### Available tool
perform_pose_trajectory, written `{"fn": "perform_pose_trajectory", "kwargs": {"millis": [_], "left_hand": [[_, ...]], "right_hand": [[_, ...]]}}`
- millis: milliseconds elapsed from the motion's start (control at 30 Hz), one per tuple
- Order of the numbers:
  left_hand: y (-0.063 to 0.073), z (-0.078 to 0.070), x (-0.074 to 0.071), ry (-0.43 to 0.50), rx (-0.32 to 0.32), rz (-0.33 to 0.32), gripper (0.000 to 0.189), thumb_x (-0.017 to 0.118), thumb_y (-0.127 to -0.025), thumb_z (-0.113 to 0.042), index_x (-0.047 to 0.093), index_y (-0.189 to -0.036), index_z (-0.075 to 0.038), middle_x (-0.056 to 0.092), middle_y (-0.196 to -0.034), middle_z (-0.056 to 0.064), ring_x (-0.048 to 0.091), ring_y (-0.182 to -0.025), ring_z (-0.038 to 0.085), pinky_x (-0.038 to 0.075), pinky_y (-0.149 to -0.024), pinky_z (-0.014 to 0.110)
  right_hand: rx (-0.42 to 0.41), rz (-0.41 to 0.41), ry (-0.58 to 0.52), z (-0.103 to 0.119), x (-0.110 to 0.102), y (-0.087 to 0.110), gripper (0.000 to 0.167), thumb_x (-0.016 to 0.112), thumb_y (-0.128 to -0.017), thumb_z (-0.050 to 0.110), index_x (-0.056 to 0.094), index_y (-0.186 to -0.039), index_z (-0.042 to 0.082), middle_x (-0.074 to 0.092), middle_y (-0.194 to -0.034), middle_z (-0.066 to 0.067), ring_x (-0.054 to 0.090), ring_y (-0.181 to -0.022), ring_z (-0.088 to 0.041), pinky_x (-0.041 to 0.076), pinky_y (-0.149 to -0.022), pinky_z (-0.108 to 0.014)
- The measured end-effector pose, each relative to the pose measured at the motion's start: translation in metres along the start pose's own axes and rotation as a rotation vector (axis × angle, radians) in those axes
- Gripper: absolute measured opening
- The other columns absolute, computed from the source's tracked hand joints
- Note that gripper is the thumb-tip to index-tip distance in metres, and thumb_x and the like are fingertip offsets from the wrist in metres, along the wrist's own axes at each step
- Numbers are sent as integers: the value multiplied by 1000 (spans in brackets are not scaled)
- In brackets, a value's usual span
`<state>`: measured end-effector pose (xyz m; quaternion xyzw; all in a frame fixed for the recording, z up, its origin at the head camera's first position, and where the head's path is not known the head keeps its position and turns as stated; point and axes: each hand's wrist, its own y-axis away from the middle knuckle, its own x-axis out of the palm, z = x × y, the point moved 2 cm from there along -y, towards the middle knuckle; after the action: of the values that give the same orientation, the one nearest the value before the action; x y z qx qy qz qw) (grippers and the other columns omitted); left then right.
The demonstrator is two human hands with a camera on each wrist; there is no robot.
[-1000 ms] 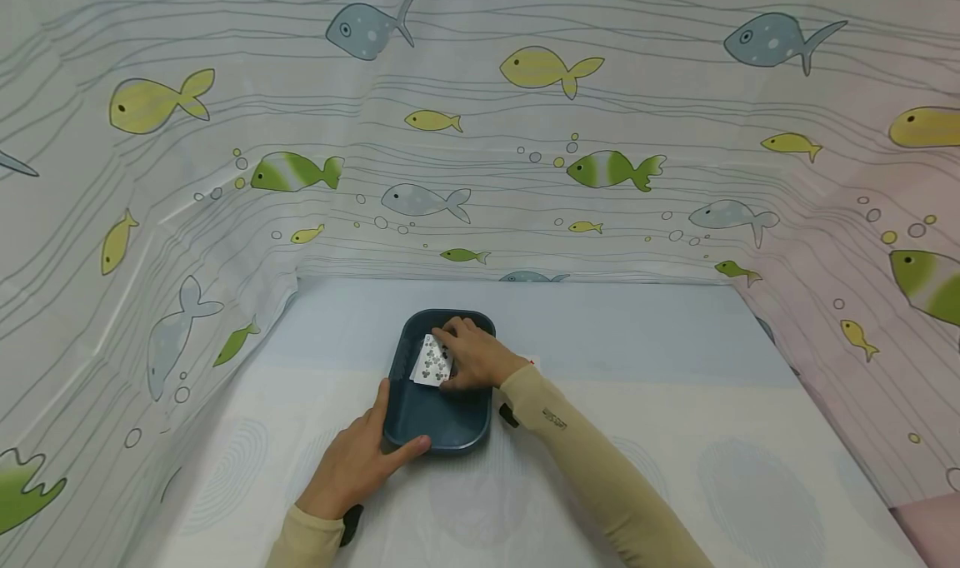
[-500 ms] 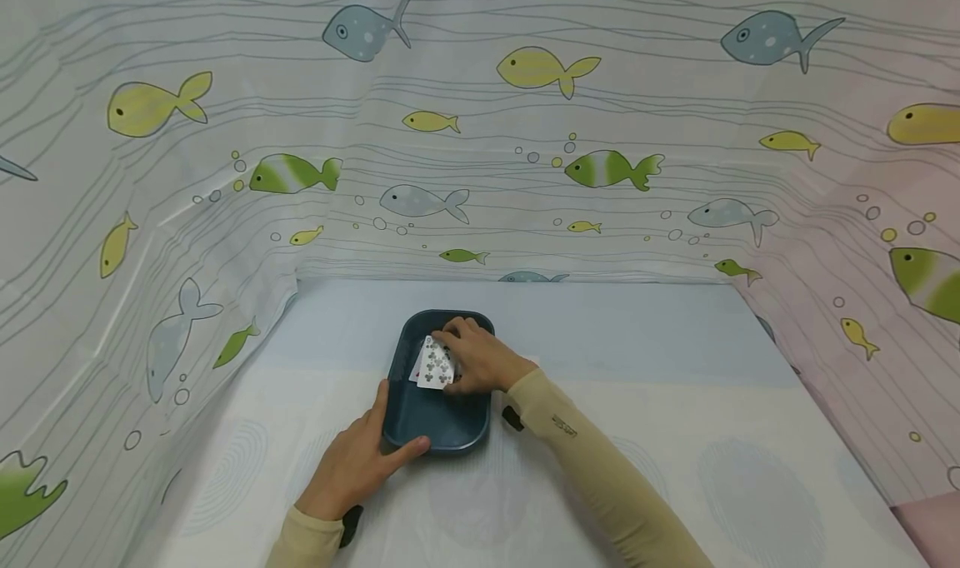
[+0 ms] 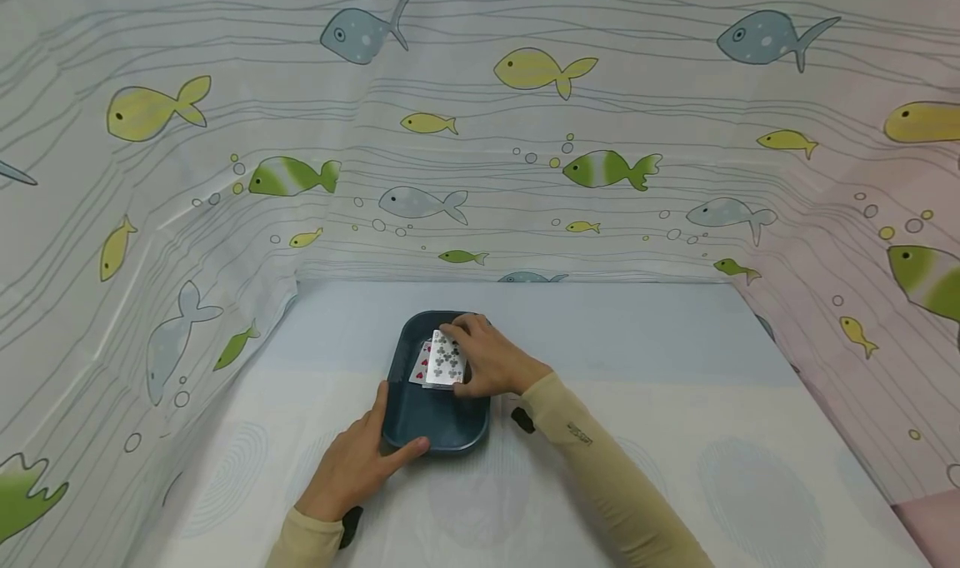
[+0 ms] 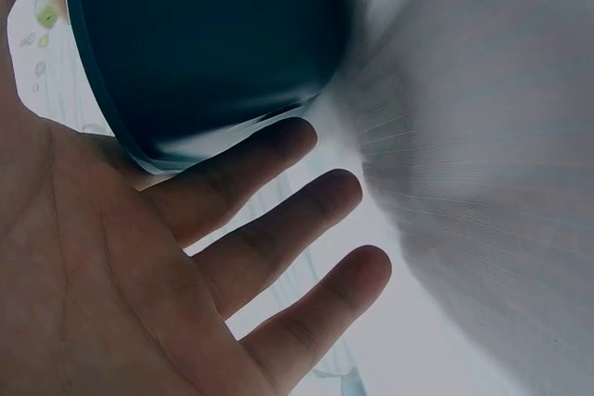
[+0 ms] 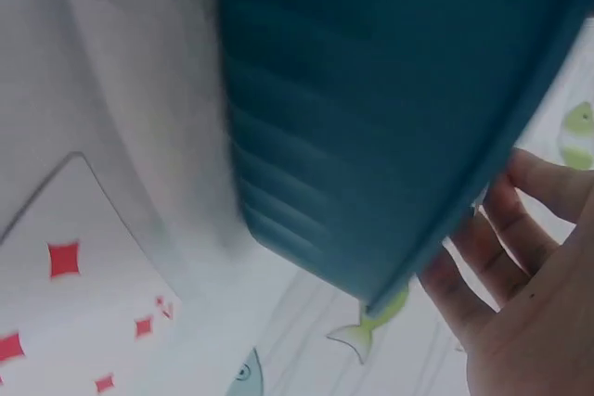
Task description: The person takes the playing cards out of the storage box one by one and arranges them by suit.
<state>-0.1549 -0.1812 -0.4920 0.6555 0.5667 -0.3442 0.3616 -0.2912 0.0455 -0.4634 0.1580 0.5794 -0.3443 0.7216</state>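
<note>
A dark blue rounded tray [image 3: 431,430] stands on the table. My left hand [image 3: 358,461] rests against its near left corner, thumb over the near rim and fingers fairly straight along the side; three of those fingers [image 4: 278,252] show spread apart in the left wrist view. Over the tray's far half my right hand [image 3: 495,358] holds a clubs playing card [image 3: 444,364] by its right-hand side, between thumb and fingertips. A card with red hearts [image 3: 422,363] lies in the tray, partly covered by the clubs card.
A diamonds card [image 5: 93,294] lies on the table outside the tray's right wall in the right wrist view; in the head view the right arm hides it. The white table [image 3: 637,326] ends at a fish-patterned cloth wall [image 3: 480,218].
My right hand has drawn the clubs card to the right and slightly up, so more of the hearts card below shows. The left hand and the tray have stayed put.
</note>
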Motion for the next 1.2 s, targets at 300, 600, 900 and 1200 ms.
{"fn": "perform_pose_trajectory", "kwargs": {"millis": [300,600,900,1200], "left_hand": [[-1,-2,1,-5,0,-4,117,60,-85,-77,8,-164,-8,41,-154,27,50,-133,45,43,-102,61],[-1,-2,1,-2,0,-6,118,60,-85,-77,7,-164,-8,40,-154,27,49,-133,45,42,-103,61],[0,-3,1,-6,-4,-4,118,60,-85,-78,7,-164,-7,39,-155,28,49,-134,45,42,-103,61],[1,-3,0,-17,-7,-5,117,60,-85,-77,8,-164,-7,41,-153,28,50,-133,44,43,-103,61]], "right_hand": [[-16,-59,-4,-5,-16,16,96,79,-76,44,37,-156,12,41,-143,-9,39,-126,-22,40,-108,-39],[16,-77,-27,-16,-22,34,94,78,-76,42,38,-155,14,39,-146,-8,37,-130,-21,39,-109,-40],[22,-74,-58,-23,-31,51,91,76,-76,38,39,-156,14,40,-145,-8,36,-130,-21,40,-108,-41],[12,-114,-71,-39,-35,67,91,75,-73,29,40,-154,10,40,-144,-8,35,-130,-21,40,-105,-42]]}}
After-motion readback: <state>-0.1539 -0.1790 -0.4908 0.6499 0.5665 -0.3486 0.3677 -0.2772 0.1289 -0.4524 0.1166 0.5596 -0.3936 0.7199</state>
